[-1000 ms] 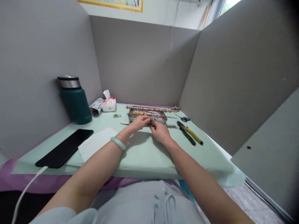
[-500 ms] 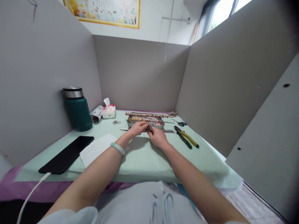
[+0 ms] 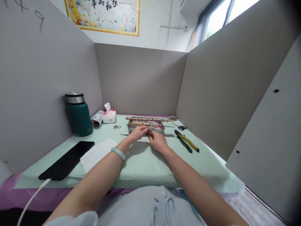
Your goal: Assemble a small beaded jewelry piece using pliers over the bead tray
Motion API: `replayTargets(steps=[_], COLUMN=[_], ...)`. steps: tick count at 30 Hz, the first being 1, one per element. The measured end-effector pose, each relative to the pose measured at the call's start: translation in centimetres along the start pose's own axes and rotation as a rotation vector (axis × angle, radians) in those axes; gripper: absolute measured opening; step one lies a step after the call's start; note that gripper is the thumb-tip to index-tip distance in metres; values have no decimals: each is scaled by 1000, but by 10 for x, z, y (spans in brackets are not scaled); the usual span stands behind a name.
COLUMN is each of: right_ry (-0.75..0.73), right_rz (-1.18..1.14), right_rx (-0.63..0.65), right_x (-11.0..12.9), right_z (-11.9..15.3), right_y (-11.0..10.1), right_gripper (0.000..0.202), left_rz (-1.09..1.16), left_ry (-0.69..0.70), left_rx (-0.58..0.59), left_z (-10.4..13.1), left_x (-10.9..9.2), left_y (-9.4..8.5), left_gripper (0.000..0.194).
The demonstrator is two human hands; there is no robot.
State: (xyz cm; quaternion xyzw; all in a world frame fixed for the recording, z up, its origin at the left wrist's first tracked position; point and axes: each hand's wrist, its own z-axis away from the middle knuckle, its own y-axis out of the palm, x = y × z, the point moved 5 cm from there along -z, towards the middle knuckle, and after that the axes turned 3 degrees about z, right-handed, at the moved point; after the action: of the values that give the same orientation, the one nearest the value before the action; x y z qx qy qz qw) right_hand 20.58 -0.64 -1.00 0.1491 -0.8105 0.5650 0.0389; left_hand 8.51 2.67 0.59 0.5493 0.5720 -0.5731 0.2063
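Observation:
My left hand (image 3: pixel 139 133), with a pale green bangle (image 3: pixel 118 153) on its wrist, is closed in a pinch at the front edge of a metal tray (image 3: pixel 134 128). Close beside it on the right, my right hand (image 3: pixel 159 142) is closed too. Between the fingertips of both hands is a small dark, thin piece (image 3: pixel 150 131), too small to identify. The tray holds gold, red and pale beads. A rod strung with beads (image 3: pixel 150 119) lies across its back edge. Thin metal rods (image 3: pixel 169 135) lie behind the hands.
Pliers (image 3: pixel 187 141) and black scissors (image 3: pixel 182 127) lie to the right. On the left are a green bottle (image 3: pixel 80 116), a tissue pack (image 3: pixel 109 116), small rings (image 3: pixel 117 127), white paper (image 3: pixel 100 153) and a black phone (image 3: pixel 68 160) with a cable. Grey partitions (image 3: pixel 138 81) enclose the table.
The camera view has tilted slightly upward, so the table and objects sit a little lower. Both hands keep nearly the same place and grip.

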Motion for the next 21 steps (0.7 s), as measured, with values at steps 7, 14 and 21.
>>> replayTargets(steps=[7, 14, 21], right_ry=[-20, -23, -35], right_rz=[2, -30, -39], right_rx=[-28, -39, -42], right_x=[0, -1, -1], right_z=[-1, -2, -4], right_y=[0, 2, 5], right_gripper=[26, 24, 22], left_rz=[62, 72, 56], left_ry=[-20, -2, 1], left_rx=[14, 3, 3], left_z=[1, 2, 1], left_x=[-4, -4, 1], left_y=[2, 2, 1], left_gripper=[27, 28, 29])
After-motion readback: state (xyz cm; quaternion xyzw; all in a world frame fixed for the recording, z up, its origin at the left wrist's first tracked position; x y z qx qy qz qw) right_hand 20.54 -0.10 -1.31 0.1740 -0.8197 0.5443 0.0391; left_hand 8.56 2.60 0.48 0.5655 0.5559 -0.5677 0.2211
